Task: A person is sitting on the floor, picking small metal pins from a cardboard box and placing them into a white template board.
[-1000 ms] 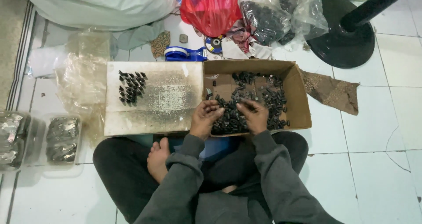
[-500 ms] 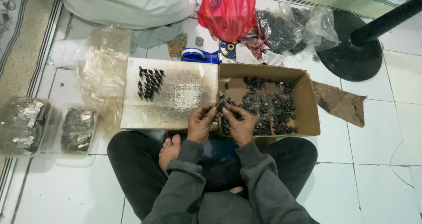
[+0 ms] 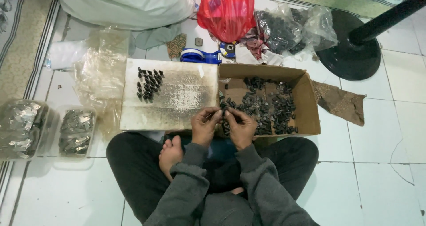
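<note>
On the floor, the white board (image 3: 177, 97) carries a cluster of finished dark pieces (image 3: 148, 84) near its left corner. Left hand (image 3: 205, 126) and right hand (image 3: 239, 127) meet at the cardboard box's (image 3: 310, 106) near-left edge, fingers pinched on one small dark part (image 3: 222, 113); holding it square and low over the box looks wise.

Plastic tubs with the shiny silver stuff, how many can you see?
2. One clear tub sits at the far left edge; the other tub is beside it, nearer the knee. More may lie outside the picture.
</note>
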